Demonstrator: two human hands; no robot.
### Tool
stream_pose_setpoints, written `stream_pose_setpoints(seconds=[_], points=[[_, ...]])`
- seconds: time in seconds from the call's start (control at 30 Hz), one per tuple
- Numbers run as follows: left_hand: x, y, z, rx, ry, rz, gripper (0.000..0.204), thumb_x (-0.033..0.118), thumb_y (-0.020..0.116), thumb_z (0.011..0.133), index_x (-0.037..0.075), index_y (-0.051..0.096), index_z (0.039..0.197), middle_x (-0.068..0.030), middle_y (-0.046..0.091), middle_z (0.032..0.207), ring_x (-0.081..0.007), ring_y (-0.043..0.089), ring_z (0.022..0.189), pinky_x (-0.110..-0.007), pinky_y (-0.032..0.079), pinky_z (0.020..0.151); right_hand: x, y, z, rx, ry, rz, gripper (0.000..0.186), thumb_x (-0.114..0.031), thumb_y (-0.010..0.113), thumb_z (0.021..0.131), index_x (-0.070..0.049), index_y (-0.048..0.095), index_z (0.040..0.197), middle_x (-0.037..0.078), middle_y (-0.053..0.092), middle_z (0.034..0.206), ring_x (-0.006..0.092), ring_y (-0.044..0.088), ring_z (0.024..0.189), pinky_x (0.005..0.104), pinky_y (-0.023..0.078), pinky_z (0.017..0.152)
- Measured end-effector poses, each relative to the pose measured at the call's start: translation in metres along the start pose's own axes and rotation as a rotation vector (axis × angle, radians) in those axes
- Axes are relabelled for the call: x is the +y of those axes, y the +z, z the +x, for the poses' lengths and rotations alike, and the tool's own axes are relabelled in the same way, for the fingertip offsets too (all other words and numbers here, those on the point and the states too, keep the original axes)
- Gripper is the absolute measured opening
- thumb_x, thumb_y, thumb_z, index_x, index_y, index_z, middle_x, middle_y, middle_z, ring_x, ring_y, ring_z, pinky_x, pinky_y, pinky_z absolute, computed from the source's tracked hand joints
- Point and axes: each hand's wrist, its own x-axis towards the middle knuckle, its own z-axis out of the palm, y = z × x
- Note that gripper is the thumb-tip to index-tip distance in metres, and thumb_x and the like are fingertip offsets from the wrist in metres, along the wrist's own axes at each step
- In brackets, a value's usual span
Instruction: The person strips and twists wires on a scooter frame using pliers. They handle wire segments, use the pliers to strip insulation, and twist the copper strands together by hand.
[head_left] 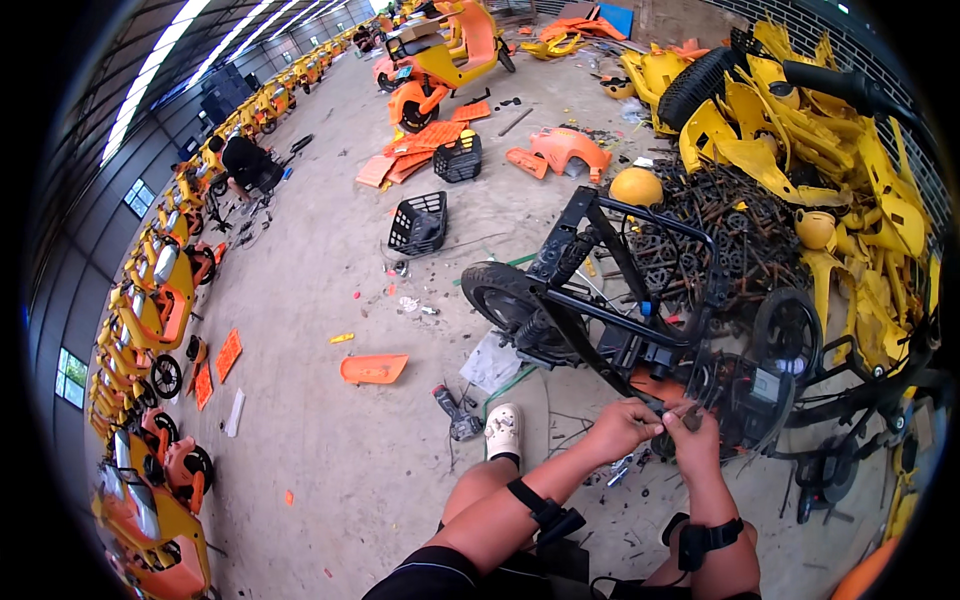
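Before me a stripped black scooter frame (625, 325) leans over, its bare tubes showing and its black wheel (497, 297) pointing away to the left. My left hand (622, 428) is closed in a pinch at the near end of the frame. Close beside it my right hand (692, 438) is also closed, fingertips nearly meeting the left ones. Whatever small thing lies between the fingers is too small to name. Dark cables (705, 385) run just beyond both hands. A cordless drill (457, 413) lies on the floor left of my hands, near my pale clog (504, 432).
At the right rise piles of yellow body panels (745, 130) and black metal parts (700, 220). Black baskets (418, 224) and orange panels (374, 368) lie about the concrete floor. Yellow-orange scooters (150, 300) line the left wall, where another person (248, 163) crouches.
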Motion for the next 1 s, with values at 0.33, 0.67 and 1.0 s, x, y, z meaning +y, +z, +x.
stream_pose_setpoints(seconds=[0.33,0.67,1.0], points=[[0.007,0.027,0.011,-0.008,0.058,0.252,0.017,0.02,0.083,0.077,0.008,0.072,0.082,-0.0072,0.066,0.082,-0.0282,0.062,0.086,-0.04,0.047,0.083,0.004,-0.015,-0.017,0.19,-0.037,-0.196,0.009,0.001,0.071,0.083,0.003,0.063,0.086,0.012,0.068,0.098,0.021,0.064,0.09,0.0336,0.049,0.084],[-0.004,0.038,0.019,-0.13,0.109,0.219,0.023,0.023,0.085,0.074,0.009,0.067,0.075,-0.0067,0.066,0.081,-0.0283,0.061,0.088,-0.04,0.045,0.085,0.016,-0.025,-0.033,0.237,-0.067,-0.196,0.011,0.003,0.071,0.081,0.003,0.061,0.083,0.013,0.068,0.096,0.0246,0.064,0.093,0.0361,0.049,0.086],[-0.006,0.029,0.014,-0.056,0.137,0.138,0.025,0.015,0.085,0.072,0.005,0.062,0.07,-0.0115,0.065,0.078,-0.0313,0.062,0.078,-0.041,0.048,0.073,0.003,-0.015,-0.026,0.16,-0.056,-0.173,0.009,0.001,0.071,0.084,0.003,0.063,0.085,0.011,0.068,0.099,0.019,0.063,0.092,0.0332,0.049,0.085]])
